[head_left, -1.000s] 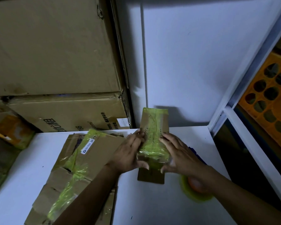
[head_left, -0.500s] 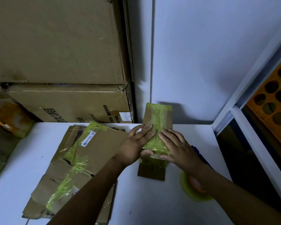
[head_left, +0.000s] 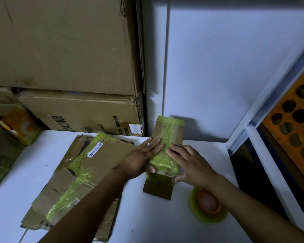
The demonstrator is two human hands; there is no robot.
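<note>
White wall ahead, big stacked cartons (head_left: pixel 68 50) filling the back left, and a white tabletop (head_left: pixel 25 172) under everything. On its left lies a pile of flattened cardboard (head_left: pixel 102 158) strapped with yellow-green tape. Dead centre, near the wall, sits your folded cardboard packet (head_left: pixel 167 134), lying flat and banded in the same tape. It looks light and fairly stiff, but the glossy tape band will likely be slick, so take it by the bare cardboard edges, one long side each. The tape roll (head_left: pixel 209 218) rests on the tabletop under your right forearm. Your left hand (head_left: pixel 140 160) lies flat on the packet, fingers straight. Your right hand (head_left: pixel 193 163) presses beside it, fingers spread, thumb along the packet's side. Neither hand grips anything.
</note>
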